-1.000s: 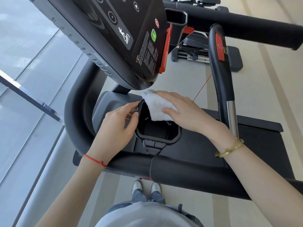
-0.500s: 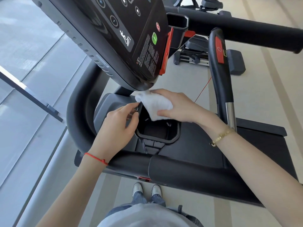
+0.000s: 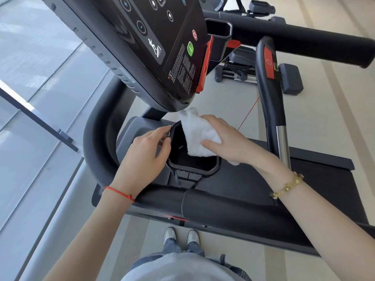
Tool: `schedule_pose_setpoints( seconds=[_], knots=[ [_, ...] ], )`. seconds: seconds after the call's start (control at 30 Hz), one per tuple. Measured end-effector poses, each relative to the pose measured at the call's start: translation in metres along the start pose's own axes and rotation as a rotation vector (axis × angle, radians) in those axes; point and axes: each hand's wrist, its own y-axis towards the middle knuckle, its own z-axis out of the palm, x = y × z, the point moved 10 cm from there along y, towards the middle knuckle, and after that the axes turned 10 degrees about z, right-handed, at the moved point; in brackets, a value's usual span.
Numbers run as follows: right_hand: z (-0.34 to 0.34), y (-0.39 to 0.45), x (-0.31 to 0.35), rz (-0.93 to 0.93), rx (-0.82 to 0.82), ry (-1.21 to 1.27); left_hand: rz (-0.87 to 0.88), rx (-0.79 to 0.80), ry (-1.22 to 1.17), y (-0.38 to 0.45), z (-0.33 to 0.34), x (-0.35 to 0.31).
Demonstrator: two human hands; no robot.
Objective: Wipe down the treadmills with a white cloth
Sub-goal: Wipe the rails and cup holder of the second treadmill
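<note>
- left hand (image 3: 145,153): fingers loosely curled, fingertips touching the left rim of the black cup holder (image 3: 192,171), holding nothing.
- white cloth (image 3: 197,134): draped over the holder's far rim, just below the console (image 3: 146,47).
- right hand (image 3: 229,142): thumb and fingers pinch the cloth.

My right hand (image 3: 229,142) covers the right part of the white cloth (image 3: 197,136), and the cloth in turn hides the far right rim of the cup holder (image 3: 192,169) and part of its floor. The console (image 3: 146,47) is cut off by the top edge, its warning text too small to read. Both my forearms leave the picture at the bottom edge.
</note>
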Motion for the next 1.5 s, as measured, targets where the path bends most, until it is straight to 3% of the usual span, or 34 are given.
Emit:
schedule_pose_setpoints(
  seconds=[0.2, 0.43, 0.73, 0.93, 1.07, 1.17, 1.37, 1.5],
  knots=[
    [-0.003, 0.012, 0.0, 0.112, 0.108, 0.296, 0.006, 0.001, 0.017, 0.0, -0.002, -0.004],
    [0.023, -0.036, -0.026, 0.253, 0.071, 0.528, 0.028, 0.032, 0.037, -0.002, -0.002, -0.014],
    [0.001, -0.019, -0.009, 0.215, -0.114, 0.187, 0.06, 0.041, 0.079, -0.004, -0.004, -0.024],
    [0.004, -0.056, -0.002, 0.113, -0.197, 0.16, 0.035, 0.051, 0.095, -0.012, -0.009, -0.028],
    [-0.007, -0.084, 0.031, -0.081, -0.298, -0.023, 0.013, 0.03, 0.089, -0.02, -0.014, -0.028],
    [0.015, -0.084, 0.061, -0.261, -0.165, -0.169, -0.013, 0.016, 0.104, -0.024, -0.017, -0.023],
    [0.029, -0.051, 0.068, -0.235, 0.125, -0.29, -0.036, -0.027, 0.1, -0.029, -0.028, -0.019],
    [0.038, -0.048, 0.076, -0.34, 0.234, -0.438, -0.05, -0.055, 0.105, -0.032, -0.029, -0.02]
  ],
)
